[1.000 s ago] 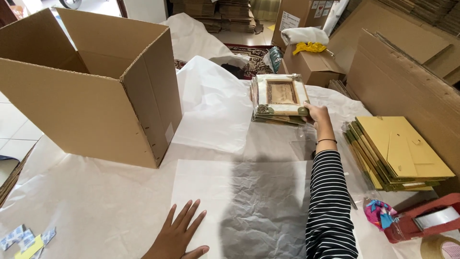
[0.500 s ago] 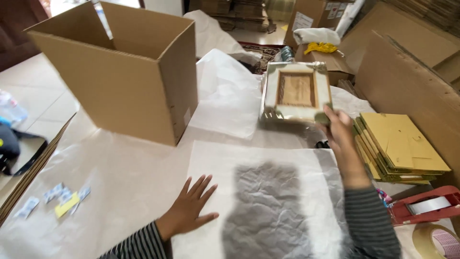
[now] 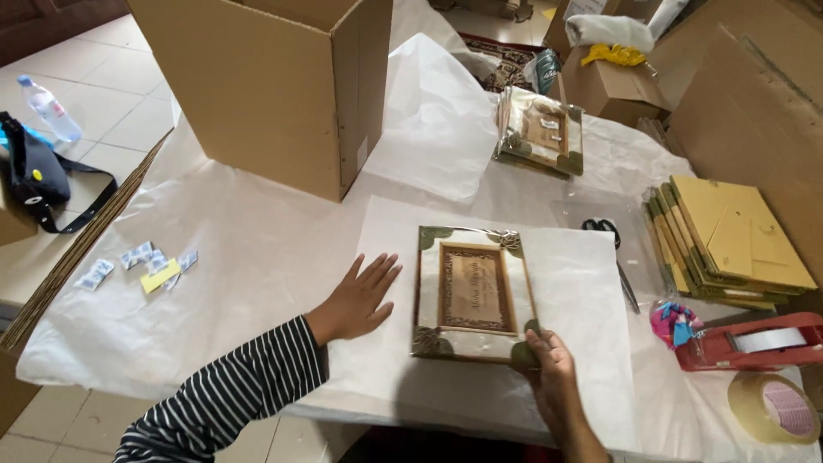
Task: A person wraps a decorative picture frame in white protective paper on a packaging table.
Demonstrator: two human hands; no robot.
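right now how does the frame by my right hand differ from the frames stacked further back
The frame lies alone, flat and unwrapped on the white sheet of paper, with the right hand at its lower corner. The stack of frames sits in clear plastic, piled up and slightly skewed, with no hand near it. Both show a brown centre panel and green corner decorations.

White-papered table (image 3: 257,249) bears cardboard box (image 3: 274,86), framed plaque (image 3: 473,291), tape dispenser (image 3: 754,341).

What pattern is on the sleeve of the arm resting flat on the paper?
Black and white stripes on the sleeve of the left hand, seen in the head view.
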